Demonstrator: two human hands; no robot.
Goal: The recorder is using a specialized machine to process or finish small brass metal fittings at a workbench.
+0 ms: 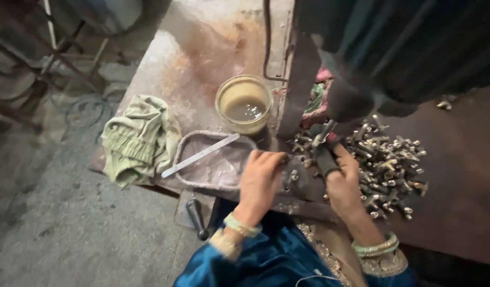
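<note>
My left hand (260, 180) rests on the dark bench edge, fingers curled over a small metal part (294, 175) at the base of a machine. My right hand (341, 183) is closed around a dark handle (324, 159) just beside it. Directly right of that hand lies a heap of several small metal fittings (388, 165). Both wrists carry green bangles, and blue sleeves show below.
A shallow metal tray (216, 165) with a flat metal strip (200, 155) sits left of my hands. Behind it stands a bowl of murky liquid (244, 103). A green rag (138, 139) lies at the bench's left. The dark machine body (394, 48) looms above.
</note>
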